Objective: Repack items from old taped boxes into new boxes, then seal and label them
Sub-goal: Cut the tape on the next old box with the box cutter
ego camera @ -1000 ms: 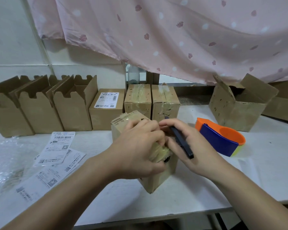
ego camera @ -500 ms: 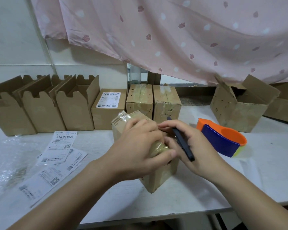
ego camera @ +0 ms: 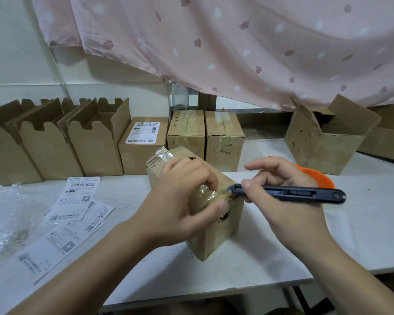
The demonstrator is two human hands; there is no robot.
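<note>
Table: white, below a pink curtain.
Taped box: upright at the table's middle.
Left hand: fingers curled round bunched tape on the box's top.
Right hand: fingers grip a dark knife, tip at that tape.
Left side: loose labels, open boxes.

Knife swung level, tip now against tape, right hand moved rightward

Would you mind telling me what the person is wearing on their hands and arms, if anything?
Nothing that shows. The left hand and the right hand are bare, with no gloves or rings, and the nails in view look short and unpainted. The left forearm and right forearm are uncovered to the frame's edge, with no sleeve, watch or bracelet.
</note>
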